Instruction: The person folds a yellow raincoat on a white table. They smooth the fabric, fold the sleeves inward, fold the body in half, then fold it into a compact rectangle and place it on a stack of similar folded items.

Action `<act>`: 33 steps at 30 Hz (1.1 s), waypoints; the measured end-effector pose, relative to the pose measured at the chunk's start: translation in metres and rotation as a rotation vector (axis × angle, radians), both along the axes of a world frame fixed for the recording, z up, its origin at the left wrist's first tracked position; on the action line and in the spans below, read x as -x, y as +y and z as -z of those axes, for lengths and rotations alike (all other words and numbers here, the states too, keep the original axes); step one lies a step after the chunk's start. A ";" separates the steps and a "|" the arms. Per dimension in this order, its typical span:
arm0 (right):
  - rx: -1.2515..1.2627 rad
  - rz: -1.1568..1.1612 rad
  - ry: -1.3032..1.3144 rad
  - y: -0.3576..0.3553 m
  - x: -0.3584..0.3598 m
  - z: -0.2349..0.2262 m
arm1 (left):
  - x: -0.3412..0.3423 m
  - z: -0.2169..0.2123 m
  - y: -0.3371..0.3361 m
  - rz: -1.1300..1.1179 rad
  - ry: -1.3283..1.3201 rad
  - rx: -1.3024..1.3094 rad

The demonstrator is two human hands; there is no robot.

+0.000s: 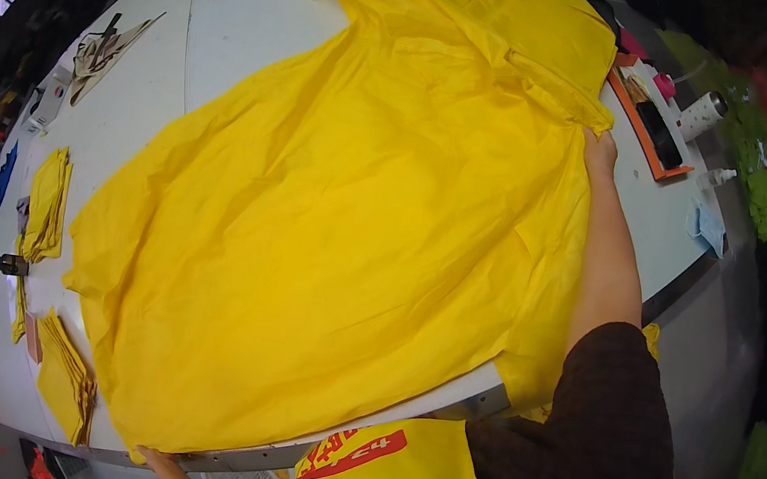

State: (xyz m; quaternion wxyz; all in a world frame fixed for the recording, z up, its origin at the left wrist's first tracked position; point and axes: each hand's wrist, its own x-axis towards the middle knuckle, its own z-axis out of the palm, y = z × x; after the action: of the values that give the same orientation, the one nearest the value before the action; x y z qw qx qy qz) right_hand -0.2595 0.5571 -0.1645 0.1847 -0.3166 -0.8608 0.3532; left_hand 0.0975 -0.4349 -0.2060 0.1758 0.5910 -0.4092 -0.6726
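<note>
A large yellow garment (339, 202) lies spread over the white table, its body wide and creased, with a sleeve-like strip reaching to the far left. My right arm is stretched forward along its right side. There my right hand (601, 154) grips the bunched edge near the top, its fingertips partly hidden by the fabric. At the near left corner my left hand (156, 458) pinches the hem close to the table's front edge; only part of that hand shows. More yellow cloth (550, 34) lies beyond the garment at the far right.
Folded yellow pieces (49, 204) and another stack (64, 379) lie along the left side. A beige cloth (101, 60) with a dark tool rests farther back. At the right stand an orange-edged tray (647, 121), a white bottle (701, 117) and a blue mask (707, 229).
</note>
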 end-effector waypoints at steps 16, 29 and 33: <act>-0.228 -0.218 -0.047 -0.002 -0.097 0.016 | -0.096 0.007 0.016 -0.022 0.167 -0.071; -0.759 -0.487 -0.472 -0.159 -0.189 0.030 | -0.112 -0.037 0.029 0.137 -0.415 0.142; -0.687 -0.436 -0.421 -0.145 -0.172 0.023 | -0.135 -0.017 -0.039 0.094 -1.123 0.999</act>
State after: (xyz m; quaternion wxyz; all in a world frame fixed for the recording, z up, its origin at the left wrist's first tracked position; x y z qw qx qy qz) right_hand -0.0879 0.4126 -0.1870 0.0214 -0.1134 -0.9933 0.0060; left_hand 0.2322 -0.4744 -0.1887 0.1591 0.6770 -0.7185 -0.0114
